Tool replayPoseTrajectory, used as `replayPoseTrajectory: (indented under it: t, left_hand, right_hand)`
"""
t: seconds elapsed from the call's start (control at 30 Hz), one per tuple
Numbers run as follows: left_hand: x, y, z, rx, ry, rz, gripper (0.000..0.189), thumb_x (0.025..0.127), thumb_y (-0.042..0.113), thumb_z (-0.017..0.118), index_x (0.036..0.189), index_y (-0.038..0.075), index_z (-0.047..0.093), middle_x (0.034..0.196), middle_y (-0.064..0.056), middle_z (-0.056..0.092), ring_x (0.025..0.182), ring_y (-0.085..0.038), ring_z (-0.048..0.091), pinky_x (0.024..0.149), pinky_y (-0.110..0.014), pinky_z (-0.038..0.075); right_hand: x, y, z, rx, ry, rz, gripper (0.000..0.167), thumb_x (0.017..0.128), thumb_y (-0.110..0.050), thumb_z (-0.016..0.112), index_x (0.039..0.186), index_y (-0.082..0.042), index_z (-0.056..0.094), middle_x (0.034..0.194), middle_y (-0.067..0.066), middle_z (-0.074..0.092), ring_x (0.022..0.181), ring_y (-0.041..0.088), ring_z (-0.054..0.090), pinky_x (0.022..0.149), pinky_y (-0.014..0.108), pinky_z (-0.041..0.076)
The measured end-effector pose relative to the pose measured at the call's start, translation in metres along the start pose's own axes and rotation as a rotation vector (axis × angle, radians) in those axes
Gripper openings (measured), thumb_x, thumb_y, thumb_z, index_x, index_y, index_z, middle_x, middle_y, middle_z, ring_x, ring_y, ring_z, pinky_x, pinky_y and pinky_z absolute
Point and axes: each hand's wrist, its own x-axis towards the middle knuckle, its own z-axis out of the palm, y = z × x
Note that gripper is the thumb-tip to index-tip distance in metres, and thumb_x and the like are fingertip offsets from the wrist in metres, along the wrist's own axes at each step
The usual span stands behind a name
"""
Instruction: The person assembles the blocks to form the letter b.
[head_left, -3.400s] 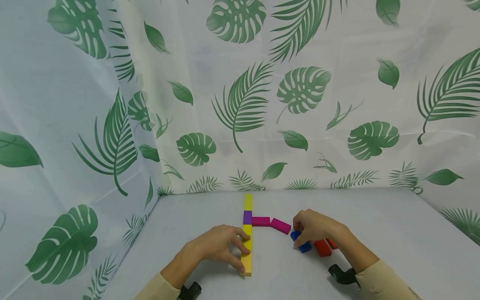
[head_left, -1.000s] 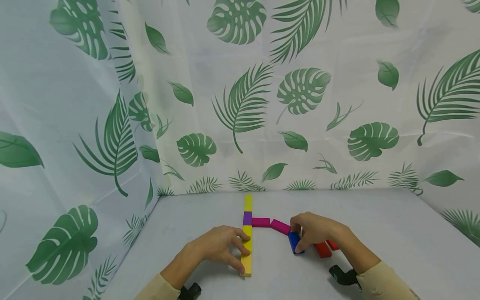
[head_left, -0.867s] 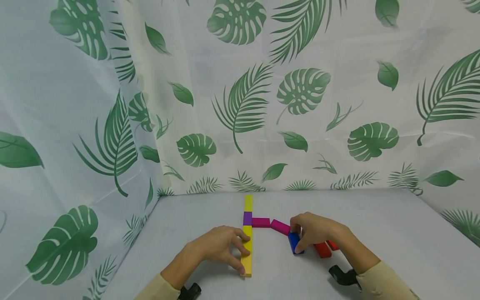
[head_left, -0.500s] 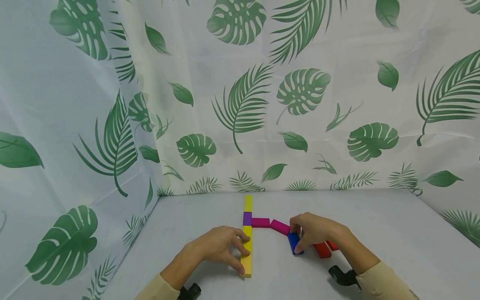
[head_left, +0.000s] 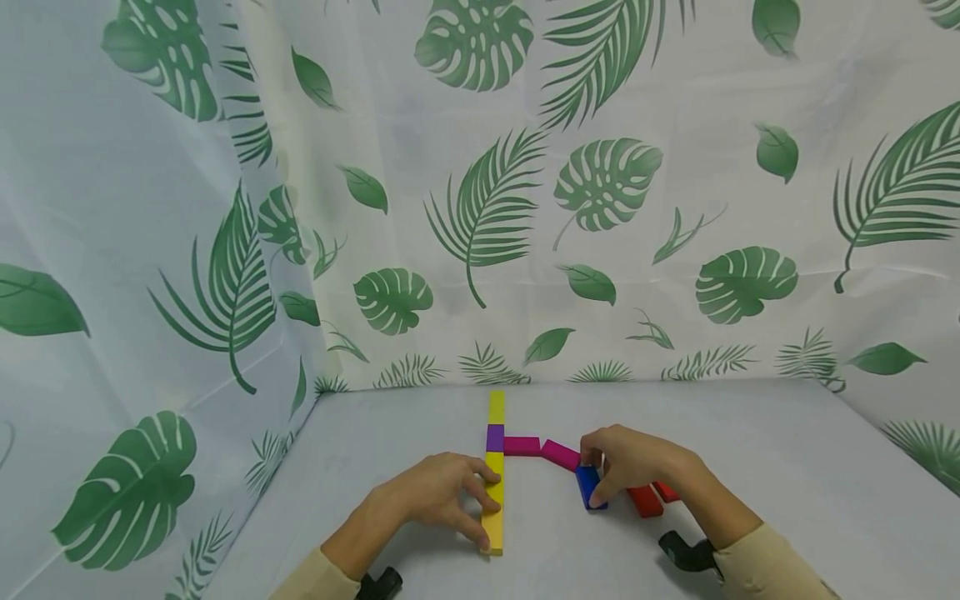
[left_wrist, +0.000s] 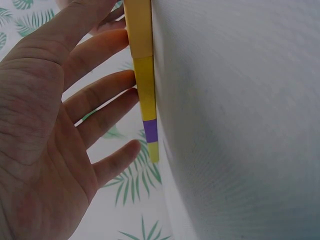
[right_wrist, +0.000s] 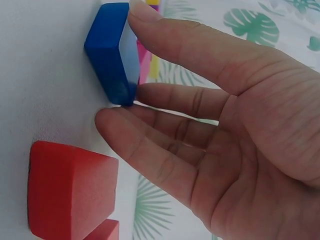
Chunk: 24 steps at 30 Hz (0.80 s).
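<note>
A straight row of yellow blocks (head_left: 493,527) with one purple block (head_left: 495,438) in it lies on the table. My left hand (head_left: 431,490) rests its fingertips along the row's left side; the fingers look loosely extended in the left wrist view. Two magenta blocks (head_left: 522,447) reach rightward from the purple block, the second one angled toward me. At its end is a blue block (head_left: 588,485), pinched between thumb and fingers of my right hand (head_left: 641,457). The right wrist view shows the thumb on one end of the blue block (right_wrist: 107,55), fingertips by the other.
Red blocks (head_left: 645,501) lie right of the blue block, partly hidden under the right wrist. A white table (head_left: 757,467) runs back to a leaf-printed curtain (head_left: 660,183), with another curtain side at left. Black devices (head_left: 684,552) are strapped at both wrists.
Since the oldest frame, the blue block has turned and shifted slightly left, up to the end of the angled magenta block, with my right hand. Over the last second nothing visibly moves.
</note>
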Motion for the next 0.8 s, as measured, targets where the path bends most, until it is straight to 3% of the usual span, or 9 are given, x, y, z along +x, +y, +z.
replayPoseTrajectory:
  t: [0.8]
  left_hand:
    - [0.0002, 0.0024, -0.0004, -0.005, -0.016, -0.028, 0.044, 0.076, 0.065, 0.084, 0.111, 0.040, 0.081, 0.137, 0.015, 0.066, 0.133, -0.009, 0.057, 0.115, -0.042, 0.047]
  right_hand:
    - [-0.0020, 0.0017, -0.0037, -0.004, 0.014, -0.002, 0.042, 0.075, -0.022, 0.094, 0.108, -0.016, 0.069, 0.104, 0.002, 0.068, 0.093, 0.020, 0.062, 0.080, 0.044, 0.060]
